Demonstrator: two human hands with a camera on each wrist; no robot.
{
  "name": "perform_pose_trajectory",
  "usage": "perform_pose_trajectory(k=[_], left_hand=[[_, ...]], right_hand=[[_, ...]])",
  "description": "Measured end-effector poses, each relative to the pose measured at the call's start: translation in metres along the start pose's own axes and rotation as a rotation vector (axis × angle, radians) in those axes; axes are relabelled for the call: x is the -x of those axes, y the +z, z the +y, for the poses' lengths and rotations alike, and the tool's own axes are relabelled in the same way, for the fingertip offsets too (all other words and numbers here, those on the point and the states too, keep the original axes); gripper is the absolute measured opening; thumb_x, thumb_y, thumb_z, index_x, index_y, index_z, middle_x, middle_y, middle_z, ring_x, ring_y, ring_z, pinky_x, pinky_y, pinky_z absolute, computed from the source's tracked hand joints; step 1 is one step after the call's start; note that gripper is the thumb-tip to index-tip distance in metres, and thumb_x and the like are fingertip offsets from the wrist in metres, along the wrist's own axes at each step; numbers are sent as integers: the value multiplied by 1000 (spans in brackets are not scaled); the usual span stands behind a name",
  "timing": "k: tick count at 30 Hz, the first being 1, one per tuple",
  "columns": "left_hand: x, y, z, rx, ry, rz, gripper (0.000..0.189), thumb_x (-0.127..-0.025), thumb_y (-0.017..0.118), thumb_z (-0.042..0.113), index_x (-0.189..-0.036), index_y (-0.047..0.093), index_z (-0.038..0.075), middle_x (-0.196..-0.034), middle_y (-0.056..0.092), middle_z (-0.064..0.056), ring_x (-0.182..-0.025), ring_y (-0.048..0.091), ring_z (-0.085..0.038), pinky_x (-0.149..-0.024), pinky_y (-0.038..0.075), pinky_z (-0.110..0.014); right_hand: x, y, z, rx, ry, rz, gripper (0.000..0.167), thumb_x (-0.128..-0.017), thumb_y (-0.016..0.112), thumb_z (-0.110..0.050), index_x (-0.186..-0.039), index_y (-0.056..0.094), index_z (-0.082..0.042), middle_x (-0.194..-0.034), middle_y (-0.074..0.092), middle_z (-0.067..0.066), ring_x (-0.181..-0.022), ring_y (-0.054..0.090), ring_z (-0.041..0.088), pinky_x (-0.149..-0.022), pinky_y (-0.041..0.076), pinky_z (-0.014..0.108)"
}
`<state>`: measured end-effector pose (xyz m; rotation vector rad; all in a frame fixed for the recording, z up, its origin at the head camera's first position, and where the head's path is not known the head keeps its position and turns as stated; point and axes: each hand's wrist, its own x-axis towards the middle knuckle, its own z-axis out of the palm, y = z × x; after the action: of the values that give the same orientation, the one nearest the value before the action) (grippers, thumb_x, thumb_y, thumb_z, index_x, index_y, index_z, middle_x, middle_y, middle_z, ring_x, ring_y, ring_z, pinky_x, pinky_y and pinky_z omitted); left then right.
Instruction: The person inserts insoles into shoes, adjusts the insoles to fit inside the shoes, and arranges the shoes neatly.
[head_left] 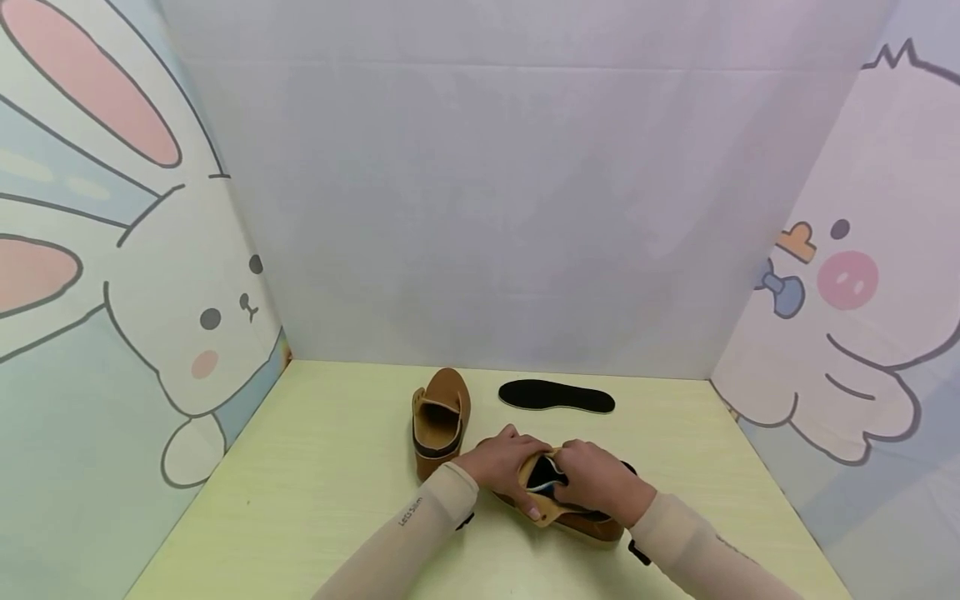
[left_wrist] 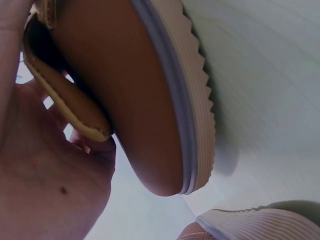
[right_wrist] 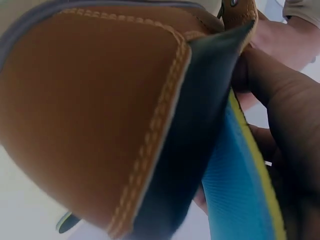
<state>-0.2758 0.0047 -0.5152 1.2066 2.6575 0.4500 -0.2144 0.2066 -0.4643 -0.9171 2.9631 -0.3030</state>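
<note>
A brown leather shoe (head_left: 592, 527) with a pale ridged sole lies on its side-facing length at the front middle of the table, toe to the left. My left hand (head_left: 504, 465) grips the shoe's opening, thumb on the near flap (left_wrist: 80, 107) and fingers at the far side. Over the heel end, my right hand (head_left: 600, 479) holds an insole (right_wrist: 235, 170), blue underneath with a yellow edge. Its front part reaches into the shoe's opening; the rest is largely covered by the hand. The dark heel collar (right_wrist: 185, 135) shows beside it in the right wrist view.
A matching brown shoe (head_left: 447, 387) stands left of my left hand, toe toward the back wall. Behind the held shoe lies a black insole (head_left: 557, 395). Cartoon-printed panels flank the pale yellow table (head_left: 300, 467), with a grey-white sheet (head_left: 495, 208) at the back.
</note>
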Motion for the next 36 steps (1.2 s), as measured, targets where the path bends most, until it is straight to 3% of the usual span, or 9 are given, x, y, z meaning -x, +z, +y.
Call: perform_pose_trajectory(k=[16,24,36], left_hand=[[-2,1,4,1,-6,-7,107,-61,83,75,-151,46,32,-140,52,20,-98,38,-5,-79,45,-24],[-3,2,4,-5,5,-2,106,-61,83,75,-151,47,33,-141,52,19,-98,38,-6,-79,44,-24],[0,4,0,-6,3,13,108,-60,82,77,-152,45,35,-143,51,20,-98,38,-6,-81,44,-24]], right_hand=[[-9,14,-7,-8,-15,53,28,-85,80,-15,-69,58,-15,-66,48,-7,-54,41,6,-52,38,25],[-12,23,-4,-56,-35,57,32,-86,80,-12,-68,54,-18,-65,46,-10,-54,37,4,-50,33,24],[-18,29,-4,-92,-39,51,28,-88,77,-11,-71,57,-19,-69,53,-10,-58,47,5,-54,41,24]])
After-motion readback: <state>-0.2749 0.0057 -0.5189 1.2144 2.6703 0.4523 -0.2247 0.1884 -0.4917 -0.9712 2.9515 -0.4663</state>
